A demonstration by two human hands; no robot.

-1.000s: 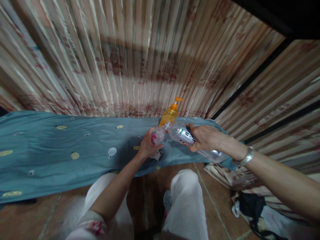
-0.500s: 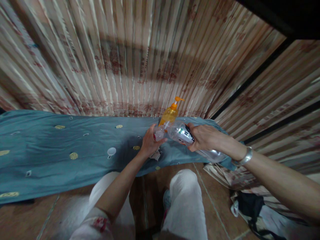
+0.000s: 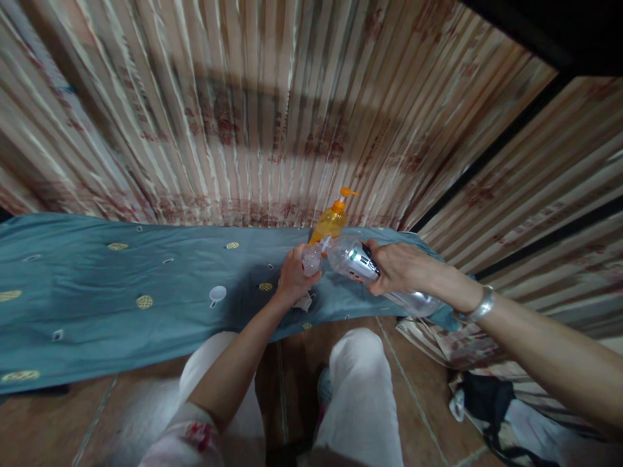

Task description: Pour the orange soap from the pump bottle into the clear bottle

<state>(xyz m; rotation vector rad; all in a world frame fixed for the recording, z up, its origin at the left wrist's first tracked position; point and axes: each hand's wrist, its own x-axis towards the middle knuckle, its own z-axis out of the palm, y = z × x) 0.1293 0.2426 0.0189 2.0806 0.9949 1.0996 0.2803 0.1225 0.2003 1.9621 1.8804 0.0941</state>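
Your right hand (image 3: 396, 267) grips the clear bottle (image 3: 353, 259) tilted on its side above the blue cloth (image 3: 121, 285); your left hand (image 3: 294, 279) closes around a small clear container (image 3: 311, 259) at its nine o'clock. Keep mouths aligned, tilt slowly.

The large clear plastic bottle (image 3: 363, 263) with its printed label looked glossy and smooth, as did the small clear plastic bottle (image 3: 311, 259). The orange translucent plastic pump bottle (image 3: 329, 222) shone faintly. The teal patterned cloth cover (image 3: 121, 292) appeared matt and soft, lightly creased. The striped beige fabric curtain (image 3: 272, 110) hung pleated and dull. The silver metal bangle (image 3: 479, 305) gleamed.
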